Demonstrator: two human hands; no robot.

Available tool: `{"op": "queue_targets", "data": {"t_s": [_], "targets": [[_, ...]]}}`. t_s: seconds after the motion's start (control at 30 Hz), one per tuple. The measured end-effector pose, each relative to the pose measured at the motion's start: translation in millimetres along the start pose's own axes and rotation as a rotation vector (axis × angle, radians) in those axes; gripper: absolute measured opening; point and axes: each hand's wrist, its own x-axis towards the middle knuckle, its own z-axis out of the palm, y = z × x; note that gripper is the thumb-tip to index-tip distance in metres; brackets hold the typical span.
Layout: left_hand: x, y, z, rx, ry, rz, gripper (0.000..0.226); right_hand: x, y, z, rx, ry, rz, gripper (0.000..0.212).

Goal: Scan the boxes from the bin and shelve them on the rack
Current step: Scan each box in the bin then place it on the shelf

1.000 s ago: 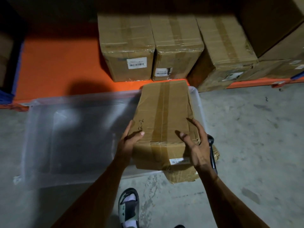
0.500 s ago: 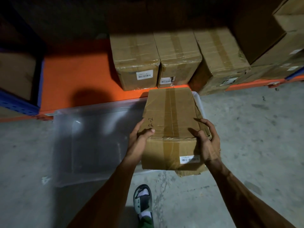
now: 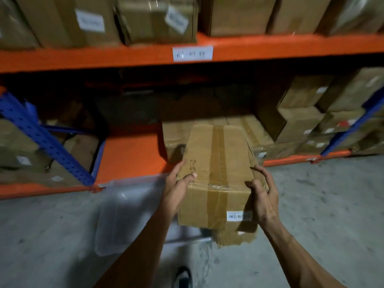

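I hold a taped brown cardboard box (image 3: pixel 216 173) with a white barcode label (image 3: pixel 234 216) on its near face, raised in front of the rack's bottom shelf. My left hand (image 3: pixel 176 188) grips its left side, thumb on top. My right hand (image 3: pixel 262 194) grips its right side, fingers curled over the top edge. Below and to the left stands the clear plastic bin (image 3: pixel 124 215) on the floor. The bottom orange shelf (image 3: pixel 128 156) has a bare stretch left of the shelved boxes (image 3: pixel 255 132). No scanner is visible.
A blue upright post (image 3: pixel 41 138) rises at the left, another blue post (image 3: pixel 351 125) at the right. An orange beam (image 3: pixel 104 57) with a white label crosses above, with several boxes on the upper shelf. Stacked boxes (image 3: pixel 301 121) fill the right. Grey concrete floor lies around; my foot (image 3: pixel 182 277) is below.
The box has risen out of the bin toward the shelf, and my view has tilted up to show the upper beam. The black scanner by my right hand is no longer seen.
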Motion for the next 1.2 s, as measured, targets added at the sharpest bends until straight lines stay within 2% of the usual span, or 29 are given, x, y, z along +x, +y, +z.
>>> {"op": "queue_targets", "data": {"t_s": [0.33,0.63,0.8,0.93,1.03,1.2], "targets": [[-139.0,164.9,30.2,-0.039,0.001,0.286,0.064,-73.4,-173.8,-80.9,0.117,0.020,-0.252,0.053],[-163.3,327.4,8.0,-0.031,0.067,0.583,0.066,-54.4,-321.5,-64.5,0.238,0.011,-0.501,0.057],[-124.5,406.7,-13.2,-0.063,0.136,0.667,0.064,-3.8,-394.4,-15.5,0.277,-0.090,-0.610,0.057],[-64.4,451.3,-32.9,-0.076,0.194,0.688,0.065,58.3,-438.7,38.5,0.283,-0.131,-0.620,0.057],[-5.1,474.6,-52.7,-0.090,0.221,0.673,0.064,108.2,-462.6,86.3,0.278,-0.153,-0.607,0.051],[94.9,507.8,-81.8,-0.068,0.256,0.648,0.065,187.5,-481.7,164.7,0.258,-0.146,-0.598,0.054]]}}
